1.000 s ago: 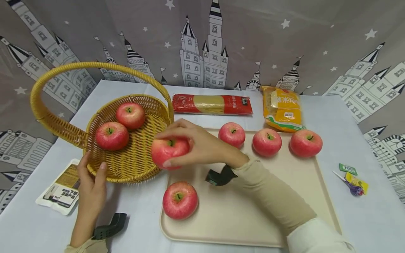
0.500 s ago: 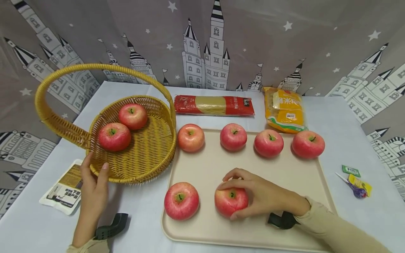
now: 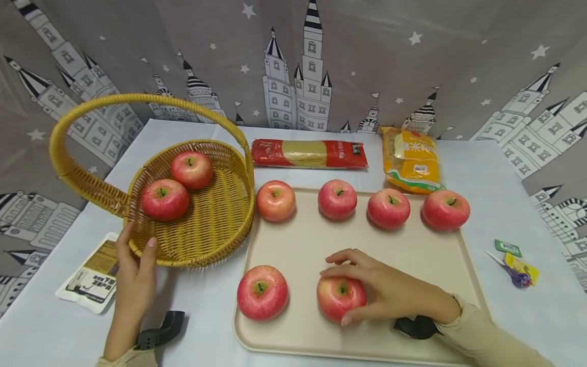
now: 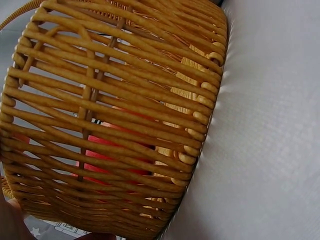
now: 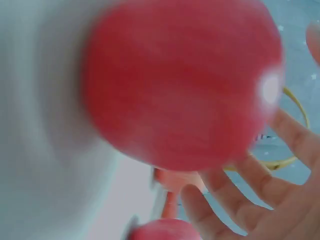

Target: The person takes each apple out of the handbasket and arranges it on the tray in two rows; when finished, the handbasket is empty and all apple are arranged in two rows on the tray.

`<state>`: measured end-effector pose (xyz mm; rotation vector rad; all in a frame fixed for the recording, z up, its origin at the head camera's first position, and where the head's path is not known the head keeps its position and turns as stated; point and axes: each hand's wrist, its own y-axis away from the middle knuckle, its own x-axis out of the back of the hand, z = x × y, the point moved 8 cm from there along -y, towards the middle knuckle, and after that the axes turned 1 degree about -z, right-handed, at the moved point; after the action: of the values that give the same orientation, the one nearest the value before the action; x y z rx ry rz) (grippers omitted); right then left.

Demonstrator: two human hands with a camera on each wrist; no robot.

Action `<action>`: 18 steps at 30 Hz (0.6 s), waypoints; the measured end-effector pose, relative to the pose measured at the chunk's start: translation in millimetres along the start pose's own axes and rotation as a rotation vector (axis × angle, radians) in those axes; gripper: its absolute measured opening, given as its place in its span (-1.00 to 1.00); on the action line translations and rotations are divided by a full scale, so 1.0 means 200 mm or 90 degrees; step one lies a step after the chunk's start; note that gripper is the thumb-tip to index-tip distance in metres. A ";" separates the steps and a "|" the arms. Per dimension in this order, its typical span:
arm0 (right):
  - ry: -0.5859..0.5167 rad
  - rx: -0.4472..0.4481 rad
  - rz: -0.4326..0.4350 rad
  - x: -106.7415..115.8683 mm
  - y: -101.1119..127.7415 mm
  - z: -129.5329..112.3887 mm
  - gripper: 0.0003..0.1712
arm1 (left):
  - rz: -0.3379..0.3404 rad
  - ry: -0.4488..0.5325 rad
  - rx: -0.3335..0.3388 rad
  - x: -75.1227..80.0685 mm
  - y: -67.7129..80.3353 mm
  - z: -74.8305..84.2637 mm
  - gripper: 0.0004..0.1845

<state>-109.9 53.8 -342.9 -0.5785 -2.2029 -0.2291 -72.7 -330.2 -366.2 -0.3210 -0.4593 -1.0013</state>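
My left hand [image 3: 135,280] grips the near-left rim of a yellow woven basket [image 3: 215,214], thumb and finger at its edge. Two red apples lie inside the basket, one on the left [image 3: 165,200] and one behind it [image 3: 191,169]. My right hand [image 3: 390,293] is around an apple [image 3: 338,300] on the front middle of the beige tray [image 3: 293,244]. In the right wrist view its fingers [image 5: 265,185] are spread beside the apple [image 5: 180,85] and the thumb stands apart from it. Another apple [image 3: 262,293] sits at the tray's front left.
Several apples line the tray's back edge, from an orange-red one [image 3: 276,201] to a red one [image 3: 446,210]. Behind them lie a red noodle pack [image 3: 309,153] and a yellow bag [image 3: 411,160]. A white pouch [image 3: 94,280] lies left, a lollipop [image 3: 518,275] right.
My right hand has carried the apple from beside the basket rightward and down onto the tray, and its fingers have since loosened. The left hand stays at the basket rim.
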 end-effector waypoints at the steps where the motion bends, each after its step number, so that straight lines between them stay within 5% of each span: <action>1: -0.003 0.004 0.006 0.02 -0.01 0.00 -0.33 | 0.001 0.001 -0.001 0.00 0.00 0.00 -0.38; 6: -0.015 0.025 0.048 0.18 -0.16 -0.03 -0.50 | 0.007 0.001 -0.008 0.01 0.00 0.00 -0.39; 12: -0.058 0.114 0.093 0.33 -0.50 -0.11 -0.59 | 0.010 0.004 -0.016 0.01 0.00 0.01 -0.39; 18: -0.010 0.119 0.003 0.29 -0.94 -0.25 -0.39 | 0.006 0.002 -0.015 0.01 0.01 0.01 -0.38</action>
<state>-197.8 -108.6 -261.2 -0.4834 -2.2081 -0.0149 -71.7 -329.6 -363.4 -0.3431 -0.4434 -0.9991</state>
